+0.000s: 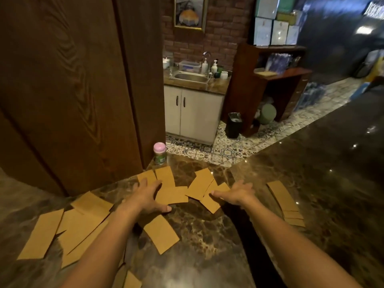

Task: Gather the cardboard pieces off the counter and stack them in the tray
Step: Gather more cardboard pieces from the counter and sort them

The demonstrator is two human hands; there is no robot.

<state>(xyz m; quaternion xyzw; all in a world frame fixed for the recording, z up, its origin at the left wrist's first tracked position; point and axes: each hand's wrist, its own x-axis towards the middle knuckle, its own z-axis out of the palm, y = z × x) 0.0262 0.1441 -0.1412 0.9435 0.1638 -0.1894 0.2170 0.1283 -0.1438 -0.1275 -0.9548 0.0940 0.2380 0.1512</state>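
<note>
Both hands lie flat and spread, grasping nothing: the left hand (pixel 148 197) and right hand (pixel 236 193) flank the middle cluster of cardboard pieces (pixel 182 192) scattered on the marble counter (pixel 207 235). Best to sweep them together, square the edges, then lift; I see no tray

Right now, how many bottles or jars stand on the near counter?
1: a pink-lidded jar at the counter's far edge, beside the wooden panel, beyond the left hand. None seems hidden.
</note>
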